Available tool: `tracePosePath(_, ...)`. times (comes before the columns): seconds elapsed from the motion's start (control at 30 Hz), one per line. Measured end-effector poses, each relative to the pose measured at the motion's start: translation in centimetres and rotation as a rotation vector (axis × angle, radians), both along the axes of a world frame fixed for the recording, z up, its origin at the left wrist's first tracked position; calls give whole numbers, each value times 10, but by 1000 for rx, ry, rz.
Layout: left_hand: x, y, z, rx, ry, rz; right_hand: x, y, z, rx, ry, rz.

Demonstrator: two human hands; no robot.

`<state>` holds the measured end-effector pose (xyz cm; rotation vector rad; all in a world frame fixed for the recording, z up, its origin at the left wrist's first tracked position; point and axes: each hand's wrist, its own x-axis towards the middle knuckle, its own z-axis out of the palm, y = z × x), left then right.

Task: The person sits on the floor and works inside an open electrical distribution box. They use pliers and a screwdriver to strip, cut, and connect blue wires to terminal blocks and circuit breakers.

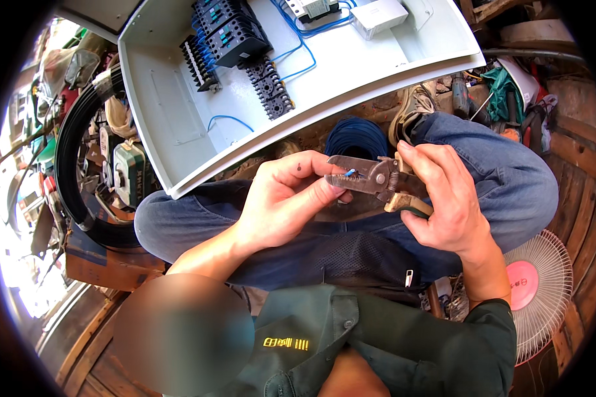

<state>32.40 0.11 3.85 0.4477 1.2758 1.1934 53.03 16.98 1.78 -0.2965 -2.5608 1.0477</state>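
My right hand point(449, 202) is wrapped around the handles of a wire stripper point(383, 178) with a spring between its worn, light-coloured grips. Its jaws point left and stand slightly apart. Between them shows a short bit of blue wire point(349, 174). My left hand point(281, 198) pinches at the jaw tips, thumb below and forefinger above, with the wire between the fingers; most of the wire is hidden there. Just beyond the tool, a coil of dark blue wire point(357, 136) lies between my crossed legs and the box.
An open white metal electrical box point(169, 112) spans the far side, with black contactors point(235, 36), a relay socket point(269, 89), a white module point(379, 16) and loose blue wires. A black cable coil point(65, 159) stands left; a fan point(546, 284) is at lower right.
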Motion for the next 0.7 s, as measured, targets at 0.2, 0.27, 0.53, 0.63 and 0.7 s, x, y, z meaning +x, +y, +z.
tracePosePath(0.2, 2, 0, 0, 34, 8, 22, -1, -2, -1, -69, 2, 13)
tracePosePath(0.27, 3, 0, 0, 38, 32, 18, -1, -3, 0, -89, -14, 19)
tracePosePath(0.53, 2, 1, 0, 12, 45, -1, -1, -4, -2, -124, -32, 33)
tracePosePath(0.63, 11, 1, 3, 34, 31, 47, 4, -7, -1, -168, -104, 36)
tracePosePath(0.7, 14, -1, -4, 86, 76, 40, 7, -8, 0, -259, -124, 40)
